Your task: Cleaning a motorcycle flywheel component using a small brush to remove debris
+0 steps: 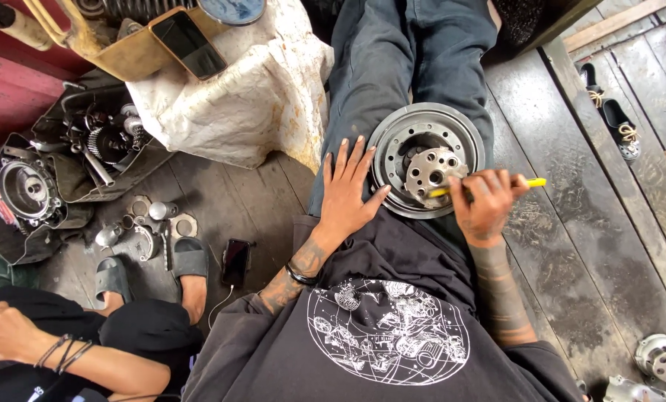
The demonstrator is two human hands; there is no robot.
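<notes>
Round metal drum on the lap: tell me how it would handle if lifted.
The metal drum looks thick and solid, so probably heavy and stiff. Being round, it might roll if set on edge. The left hand braces its rim, suggesting it could slide off the lap.

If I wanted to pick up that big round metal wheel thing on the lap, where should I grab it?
Probably the metal wheel's thick outer rim, both hands on opposite sides. It lies flat on the lap; the left hand rests on its near-left edge, and the right hand works a yellow tool at its centre.
</notes>
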